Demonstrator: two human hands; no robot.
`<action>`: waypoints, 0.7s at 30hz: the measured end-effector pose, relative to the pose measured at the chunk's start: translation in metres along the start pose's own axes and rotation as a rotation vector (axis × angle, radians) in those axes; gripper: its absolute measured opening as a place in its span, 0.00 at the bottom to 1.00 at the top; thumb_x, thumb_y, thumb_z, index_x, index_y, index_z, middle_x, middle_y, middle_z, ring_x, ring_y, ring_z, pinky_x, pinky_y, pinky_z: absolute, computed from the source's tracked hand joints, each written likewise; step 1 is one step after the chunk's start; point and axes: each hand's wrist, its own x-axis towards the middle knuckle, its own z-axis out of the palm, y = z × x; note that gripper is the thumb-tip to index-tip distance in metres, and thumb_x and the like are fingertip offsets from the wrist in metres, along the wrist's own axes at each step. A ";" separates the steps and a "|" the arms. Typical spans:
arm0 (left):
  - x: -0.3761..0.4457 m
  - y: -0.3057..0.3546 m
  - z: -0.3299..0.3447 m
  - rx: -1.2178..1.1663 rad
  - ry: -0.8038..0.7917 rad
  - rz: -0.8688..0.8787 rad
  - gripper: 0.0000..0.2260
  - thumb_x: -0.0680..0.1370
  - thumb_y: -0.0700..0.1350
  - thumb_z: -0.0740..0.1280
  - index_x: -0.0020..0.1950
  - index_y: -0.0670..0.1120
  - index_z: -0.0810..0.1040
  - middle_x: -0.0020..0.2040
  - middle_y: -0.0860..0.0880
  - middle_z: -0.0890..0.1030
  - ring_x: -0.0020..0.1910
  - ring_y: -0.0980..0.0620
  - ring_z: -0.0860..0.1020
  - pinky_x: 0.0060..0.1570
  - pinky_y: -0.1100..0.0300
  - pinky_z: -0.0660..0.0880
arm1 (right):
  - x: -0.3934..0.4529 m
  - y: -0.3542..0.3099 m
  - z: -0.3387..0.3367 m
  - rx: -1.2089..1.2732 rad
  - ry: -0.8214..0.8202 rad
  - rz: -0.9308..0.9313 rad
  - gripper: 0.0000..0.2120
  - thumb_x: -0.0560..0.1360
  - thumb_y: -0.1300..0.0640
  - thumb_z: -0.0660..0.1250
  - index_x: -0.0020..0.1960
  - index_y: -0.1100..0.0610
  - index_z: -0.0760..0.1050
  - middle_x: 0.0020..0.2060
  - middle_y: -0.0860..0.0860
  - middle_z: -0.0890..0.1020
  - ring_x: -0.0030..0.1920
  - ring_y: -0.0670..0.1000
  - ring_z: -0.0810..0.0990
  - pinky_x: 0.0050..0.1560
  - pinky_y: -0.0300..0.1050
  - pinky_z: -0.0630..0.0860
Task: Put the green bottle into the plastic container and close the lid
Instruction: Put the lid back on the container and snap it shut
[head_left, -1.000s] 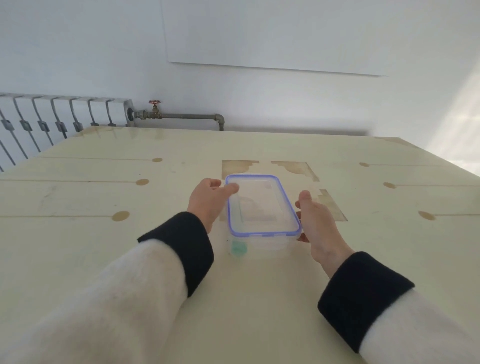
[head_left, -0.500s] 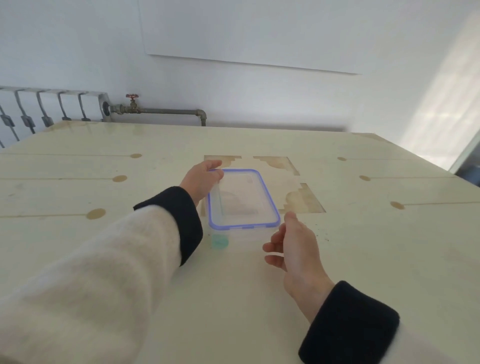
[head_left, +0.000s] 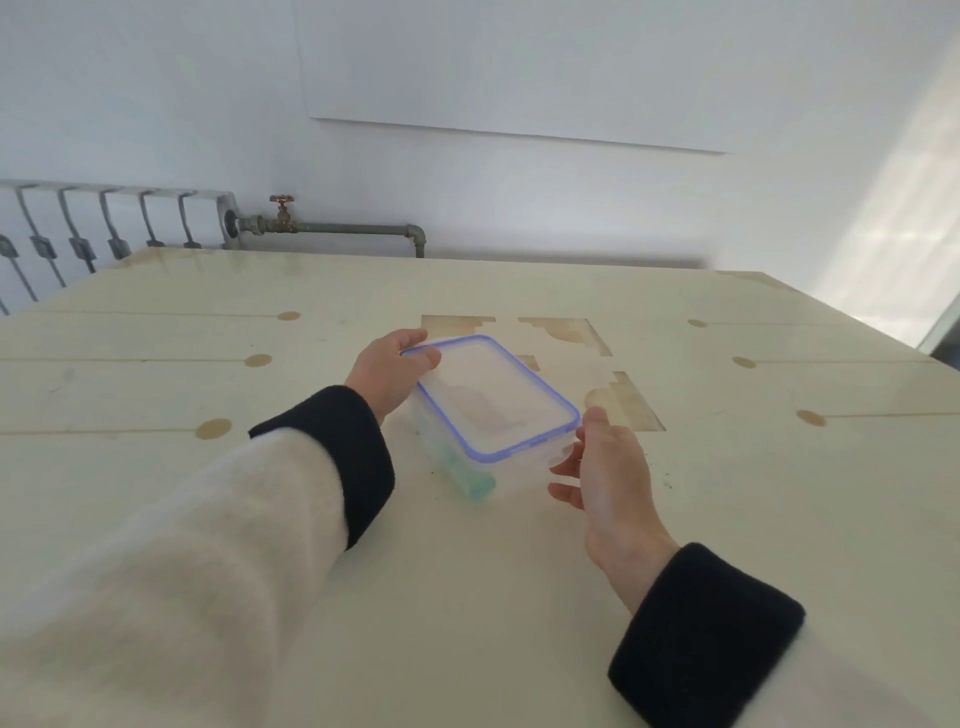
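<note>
A clear plastic container (head_left: 524, 470) sits mid-table with its clear, blue-rimmed lid (head_left: 488, 397) lying on top. The green bottle (head_left: 462, 467) lies inside along the container's left wall, seen through the plastic. My left hand (head_left: 387, 376) grips the far left corner, thumb on the lid's rim. My right hand (head_left: 610, 475) touches the near right end of the container, fingers spread under the lid's edge.
The pale yellow table (head_left: 208, 467) has brown round marks and worn brown patches (head_left: 623, 405) behind the container. A radiator (head_left: 104, 223) and a pipe with a red valve (head_left: 283, 205) run along the white wall beyond the far edge.
The container has turned so that its near end points right. My right hand has gone from the right side to the near right end. My left hand has shifted to the far left corner.
</note>
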 end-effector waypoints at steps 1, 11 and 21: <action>-0.002 0.000 -0.002 0.012 0.013 0.003 0.21 0.75 0.48 0.64 0.68 0.48 0.70 0.66 0.48 0.73 0.63 0.46 0.72 0.65 0.47 0.67 | 0.003 -0.001 0.000 -0.003 0.006 -0.007 0.13 0.78 0.47 0.53 0.43 0.54 0.69 0.40 0.52 0.74 0.39 0.51 0.75 0.39 0.48 0.76; -0.025 -0.007 -0.017 0.049 0.108 -0.006 0.22 0.75 0.48 0.65 0.69 0.49 0.68 0.69 0.50 0.70 0.64 0.46 0.71 0.63 0.46 0.69 | 0.041 -0.013 0.000 -0.034 0.003 -0.001 0.13 0.77 0.49 0.53 0.42 0.56 0.70 0.45 0.56 0.77 0.43 0.55 0.76 0.46 0.51 0.75; -0.051 -0.008 -0.007 0.031 0.151 -0.047 0.25 0.75 0.50 0.65 0.70 0.46 0.66 0.70 0.49 0.70 0.64 0.45 0.71 0.62 0.47 0.71 | 0.062 -0.018 0.000 -0.021 -0.010 -0.003 0.18 0.77 0.48 0.54 0.57 0.61 0.70 0.55 0.60 0.79 0.45 0.56 0.78 0.52 0.54 0.77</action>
